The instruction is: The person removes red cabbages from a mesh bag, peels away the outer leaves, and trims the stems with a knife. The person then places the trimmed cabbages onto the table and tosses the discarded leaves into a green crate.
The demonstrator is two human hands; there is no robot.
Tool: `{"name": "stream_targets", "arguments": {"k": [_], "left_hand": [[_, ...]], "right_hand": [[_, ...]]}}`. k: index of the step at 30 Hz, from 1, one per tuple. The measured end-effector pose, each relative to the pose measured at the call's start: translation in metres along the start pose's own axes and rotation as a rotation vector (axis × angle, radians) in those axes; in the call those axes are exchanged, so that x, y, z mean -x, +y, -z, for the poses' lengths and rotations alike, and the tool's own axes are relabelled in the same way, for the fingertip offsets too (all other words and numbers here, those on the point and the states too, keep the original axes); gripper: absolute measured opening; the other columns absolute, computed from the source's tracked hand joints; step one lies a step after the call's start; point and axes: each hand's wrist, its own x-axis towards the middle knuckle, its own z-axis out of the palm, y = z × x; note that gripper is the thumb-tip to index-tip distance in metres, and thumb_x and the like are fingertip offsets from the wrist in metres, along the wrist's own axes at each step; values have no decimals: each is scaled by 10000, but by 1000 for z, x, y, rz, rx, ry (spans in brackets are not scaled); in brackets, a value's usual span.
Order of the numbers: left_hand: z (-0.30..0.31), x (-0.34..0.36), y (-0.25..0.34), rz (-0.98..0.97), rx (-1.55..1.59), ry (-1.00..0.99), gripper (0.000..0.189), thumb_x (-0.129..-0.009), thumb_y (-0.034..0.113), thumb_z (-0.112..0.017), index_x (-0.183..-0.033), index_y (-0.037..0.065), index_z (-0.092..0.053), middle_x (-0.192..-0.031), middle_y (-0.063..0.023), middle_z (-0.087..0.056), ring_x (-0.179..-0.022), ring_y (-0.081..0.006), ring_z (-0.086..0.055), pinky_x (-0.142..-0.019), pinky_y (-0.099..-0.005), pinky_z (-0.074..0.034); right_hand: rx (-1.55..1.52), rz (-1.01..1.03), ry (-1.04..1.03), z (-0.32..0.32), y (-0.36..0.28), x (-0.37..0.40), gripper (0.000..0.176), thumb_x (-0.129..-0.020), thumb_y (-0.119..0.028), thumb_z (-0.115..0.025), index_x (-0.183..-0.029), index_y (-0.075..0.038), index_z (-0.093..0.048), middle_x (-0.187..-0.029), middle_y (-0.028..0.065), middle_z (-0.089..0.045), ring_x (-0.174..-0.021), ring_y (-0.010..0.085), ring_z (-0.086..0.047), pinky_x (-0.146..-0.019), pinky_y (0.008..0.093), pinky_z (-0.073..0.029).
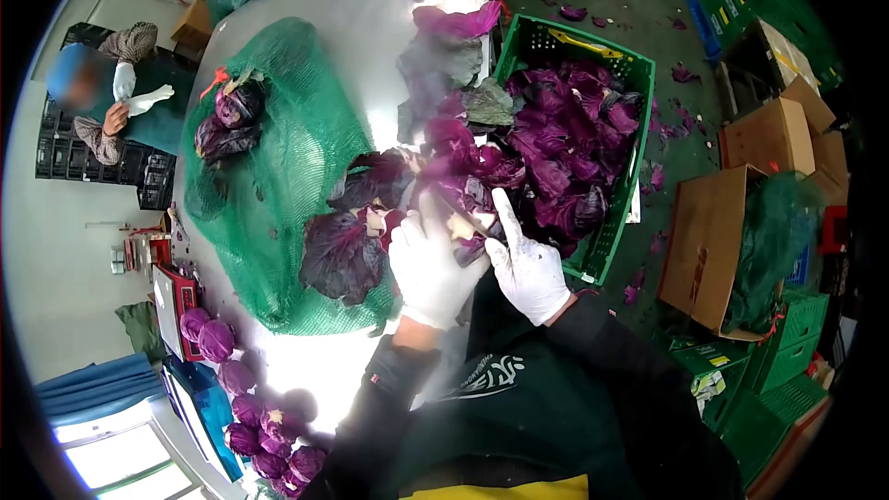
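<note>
Cabbage [454, 187] sits clenched in the left hand [428, 267], while the right hand [530, 270], forefinger outstretched, shows a grip I cannot tell.

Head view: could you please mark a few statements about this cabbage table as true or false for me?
1. Both the left hand and the right hand wear white gloves. True.
2. The green crate holds purple leaves. True.
3. The mesh bag on the table is red. False: it is green.
4. The cardboard boxes stand on the table. False: they stand on the floor, right of the crate.
5. The left hand touches a red cabbage. True.
</note>
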Motion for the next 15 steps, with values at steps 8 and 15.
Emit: {"name": "stream_targets", "arguments": {"k": [8, 15], "left_hand": [[-5, 2, -1, 14, 62, 6, 1106, -630, 453, -860, -1443, -75, -328, -1133, -270, -497, -1054, -416, -491, -935, -476, -425], [-3, 3, -15, -4, 154, -16, 1112, -620, 428, -875, -1453, -57, -320, -1223, -283, -478, -1133, -436, -473, -999, -494, -392]], "right_hand": [[-439, -345, 167, -1, 38, -36, 394, -1038, -346, -424, -1336, -104, -513, -827, 147, -689, -667, 335, -659, -606, 432, -504], [-454, -277, 46, 45, 34, -56, 542, -1027, -333, -476, -1502, -97, -362, -812, 104, -682, -561, 213, -616, -584, 328, -515]]}}
